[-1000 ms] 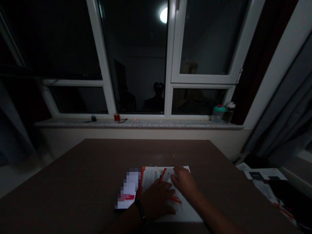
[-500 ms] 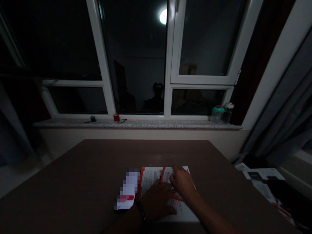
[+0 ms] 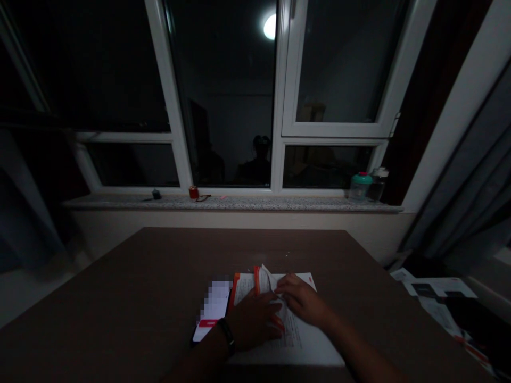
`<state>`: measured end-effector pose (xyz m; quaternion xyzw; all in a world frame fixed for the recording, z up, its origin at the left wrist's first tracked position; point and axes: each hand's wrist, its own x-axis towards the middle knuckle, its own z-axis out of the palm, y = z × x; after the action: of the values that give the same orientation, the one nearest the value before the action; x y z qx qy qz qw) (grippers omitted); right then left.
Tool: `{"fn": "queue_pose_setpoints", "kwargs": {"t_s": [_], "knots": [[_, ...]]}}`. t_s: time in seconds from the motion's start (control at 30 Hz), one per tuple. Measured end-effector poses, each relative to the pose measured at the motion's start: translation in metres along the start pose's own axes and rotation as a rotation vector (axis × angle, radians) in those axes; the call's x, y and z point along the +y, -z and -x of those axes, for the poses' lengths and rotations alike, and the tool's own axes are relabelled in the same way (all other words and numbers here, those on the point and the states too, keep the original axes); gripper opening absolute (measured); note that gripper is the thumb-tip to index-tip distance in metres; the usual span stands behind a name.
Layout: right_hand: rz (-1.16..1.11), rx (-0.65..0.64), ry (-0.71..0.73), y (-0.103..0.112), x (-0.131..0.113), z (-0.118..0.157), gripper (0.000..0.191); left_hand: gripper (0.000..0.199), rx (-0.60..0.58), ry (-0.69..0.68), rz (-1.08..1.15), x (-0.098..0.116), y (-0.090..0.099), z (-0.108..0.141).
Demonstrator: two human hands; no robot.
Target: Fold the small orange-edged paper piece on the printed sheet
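Note:
A small printed sheet of paper [image 3: 261,280] with an orange edge stands partly lifted and bent above larger printed paper [image 3: 315,346]. My left hand [image 3: 255,319], with a dark band on the wrist, is closed on the sheet's left side; some fingertips are hidden in shadow. From the right, my right hand [image 3: 301,299] pinches the same sheet near its fold, with the fingers bent and close together. Left of the paper, beside my left forearm, a phone [image 3: 215,306] lies with its screen lit and partly pixelated.
The brown table [image 3: 120,298] reaches to the wall below a granite windowsill [image 3: 259,203]. On the sill are a red jar [image 3: 194,192], a small dark bottle [image 3: 156,194] and a teal-lidded bottle [image 3: 360,186]. Papers [image 3: 439,290] lie beyond the table's right side.
The small sheet was lying flatter; its left part now rises and bends. My left hand has gone from spread over the paper to gripping it. My right hand has shifted slightly.

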<state>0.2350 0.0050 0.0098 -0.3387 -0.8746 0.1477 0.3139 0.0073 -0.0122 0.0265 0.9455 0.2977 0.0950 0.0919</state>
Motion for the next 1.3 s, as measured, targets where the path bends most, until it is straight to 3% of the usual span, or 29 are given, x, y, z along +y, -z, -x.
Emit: {"fn": "queue_pose_setpoints", "kwargs": {"t_s": [0.13,0.33,0.53,0.77,1.3], "knots": [[0.172,-0.143,-0.023,0.009,-0.008,-0.001,0.043,0.051,-0.002,-0.035,-0.006,-0.003,0.001,0.000],[0.297,-0.236,-0.031,0.010,-0.009,0.001,0.042,0.028,0.029,-0.034,-0.027,-0.004,0.001,0.000],[0.288,-0.232,-0.046,0.012,-0.011,0.001,0.043,0.031,0.038,-0.026,-0.045,-0.005,0.005,0.002],[0.302,-0.229,-0.056,0.013,-0.016,0.001,0.036,0.033,-0.066,-0.027,0.019,-0.007,0.012,0.005],[0.343,-0.189,-0.145,0.008,-0.015,0.000,0.024,0.053,-0.104,-0.044,0.047,-0.015,0.004,0.009]]}}
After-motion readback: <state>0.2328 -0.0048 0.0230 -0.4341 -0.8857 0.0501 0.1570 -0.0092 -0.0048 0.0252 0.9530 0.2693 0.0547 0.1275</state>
